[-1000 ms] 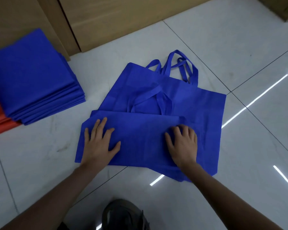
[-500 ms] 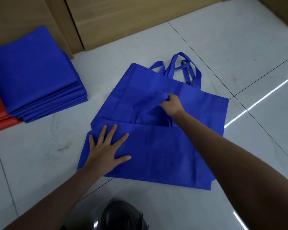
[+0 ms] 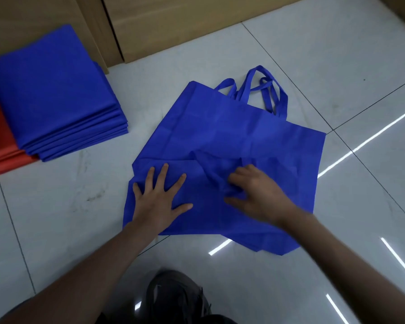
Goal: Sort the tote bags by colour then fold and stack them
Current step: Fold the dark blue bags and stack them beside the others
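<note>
Your right hand [image 3: 255, 195] has drawn the strap [image 3: 213, 169] down from the far side, fingers pinching its bunched cloth over the half-folded blue tote bag [image 3: 208, 218] on the floor [image 3: 56, 206], while your left hand [image 3: 159, 199] pins it with fingers spread, so the next fold looks ready.

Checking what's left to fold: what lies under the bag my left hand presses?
Another blue tote spreads beneath the folded bag, its handles poking out at the far edge. Whether more lie underneath is covered.
</note>
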### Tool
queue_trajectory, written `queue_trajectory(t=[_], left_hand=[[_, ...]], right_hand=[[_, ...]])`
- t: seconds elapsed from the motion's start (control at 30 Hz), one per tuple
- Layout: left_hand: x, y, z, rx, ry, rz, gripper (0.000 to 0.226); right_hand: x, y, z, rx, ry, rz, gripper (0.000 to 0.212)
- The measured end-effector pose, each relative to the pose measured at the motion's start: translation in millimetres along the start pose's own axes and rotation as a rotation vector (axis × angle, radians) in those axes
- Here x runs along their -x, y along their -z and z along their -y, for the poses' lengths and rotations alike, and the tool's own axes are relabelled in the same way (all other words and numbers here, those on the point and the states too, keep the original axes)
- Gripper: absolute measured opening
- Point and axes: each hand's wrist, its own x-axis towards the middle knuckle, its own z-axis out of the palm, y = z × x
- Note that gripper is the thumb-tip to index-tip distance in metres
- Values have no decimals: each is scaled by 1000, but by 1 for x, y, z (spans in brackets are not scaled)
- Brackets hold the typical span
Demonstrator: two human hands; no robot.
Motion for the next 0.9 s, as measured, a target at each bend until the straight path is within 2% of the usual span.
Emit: queue_trajectory(t=[0.07,0.17,0.3,0.43,0.57,0.67,0.73,0.8,0.83,0.9], left_hand=[[0,1,-2,2,5,-6,79],[0,3,-3,27,14,-21,76],[0,6,-5,12,31,-36,73],[1,16,-8,-9,59,-65,59],[-9,37,-8,26,127,-258,37],[-28,51,-8,224,94,-406,32],[-43,58,-15,457,23,-350,36],[-58,62,-23,674,-11,-124,42],[-66,62,-27,702,-6,-11,46],[-77,62,-30,666,16,99,44]], right_hand=[[17,-39,9,45,-44,-201,27],[34,-83,23,117,-226,-370,31],[37,-119,34,216,-280,-254,54],[31,-126,31,152,-320,-192,54],[30,-132,10,29,-241,-198,51],[32,-134,-2,-6,-130,-257,43],[33,-135,-6,-22,-82,-311,37],[33,-136,-9,-36,-46,-332,34],[33,-136,-11,-37,-25,-337,32],[31,-133,-15,-24,14,-337,30]])
